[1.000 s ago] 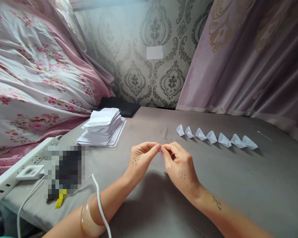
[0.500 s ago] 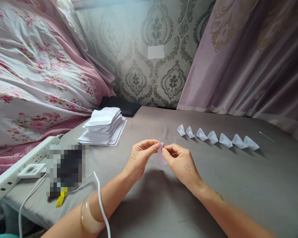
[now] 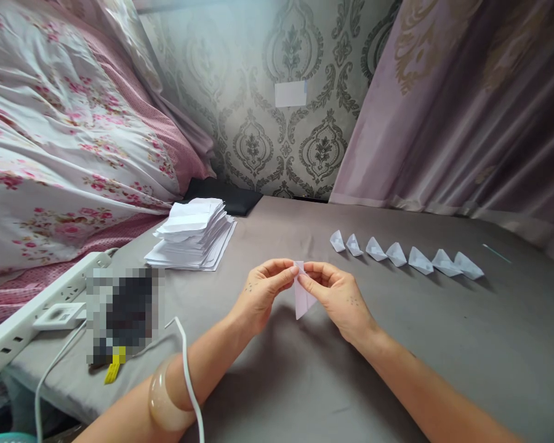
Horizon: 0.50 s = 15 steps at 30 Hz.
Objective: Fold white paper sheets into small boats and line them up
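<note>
A small piece of folded paper, pale pinkish white, is held up above the grey cloth between both hands. My left hand pinches its upper left edge between thumb and fingers. On the other side my right hand grips the upper right part, thumb in front and fingers behind. The paper's lower end hangs down to a point. To the right, several white folded paper boats stand in a slanting row on the cloth, apart from my hands.
At the back left stands a stack of white paper, with a black flat item behind it. A white power strip lies along the left edge. The white cable crosses my left forearm. A thin stick lies far right.
My right hand has shifted slightly right and turned. More of the folded paper now shows below and between my fingers. Both hands keep their hold.
</note>
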Available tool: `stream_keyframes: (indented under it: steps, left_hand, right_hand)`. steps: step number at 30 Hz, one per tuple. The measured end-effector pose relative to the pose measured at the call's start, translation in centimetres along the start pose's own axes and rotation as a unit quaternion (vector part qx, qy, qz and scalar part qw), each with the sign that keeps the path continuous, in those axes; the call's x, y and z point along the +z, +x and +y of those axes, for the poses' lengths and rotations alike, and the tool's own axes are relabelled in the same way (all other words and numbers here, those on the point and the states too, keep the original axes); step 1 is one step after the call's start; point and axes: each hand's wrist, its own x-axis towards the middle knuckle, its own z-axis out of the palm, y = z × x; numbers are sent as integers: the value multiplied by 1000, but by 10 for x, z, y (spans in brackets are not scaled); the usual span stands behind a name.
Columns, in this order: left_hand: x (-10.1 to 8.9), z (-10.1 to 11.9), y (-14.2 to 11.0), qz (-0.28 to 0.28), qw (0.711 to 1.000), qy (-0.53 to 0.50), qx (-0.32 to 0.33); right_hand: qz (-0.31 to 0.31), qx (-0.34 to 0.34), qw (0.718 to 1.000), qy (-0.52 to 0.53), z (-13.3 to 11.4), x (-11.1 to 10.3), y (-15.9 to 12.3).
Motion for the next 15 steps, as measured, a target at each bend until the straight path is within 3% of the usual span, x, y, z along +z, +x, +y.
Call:
stream_keyframes:
  steps: [8, 15]
  left_hand:
    - [2, 2, -2, 4, 1000, 4, 3]
    - [0, 3, 0, 0, 1000, -24, 0]
  right_hand:
    - [-6, -7, 1000, -7, 2, 2, 0]
    - [-13, -80, 993, -81, 2, 3, -3]
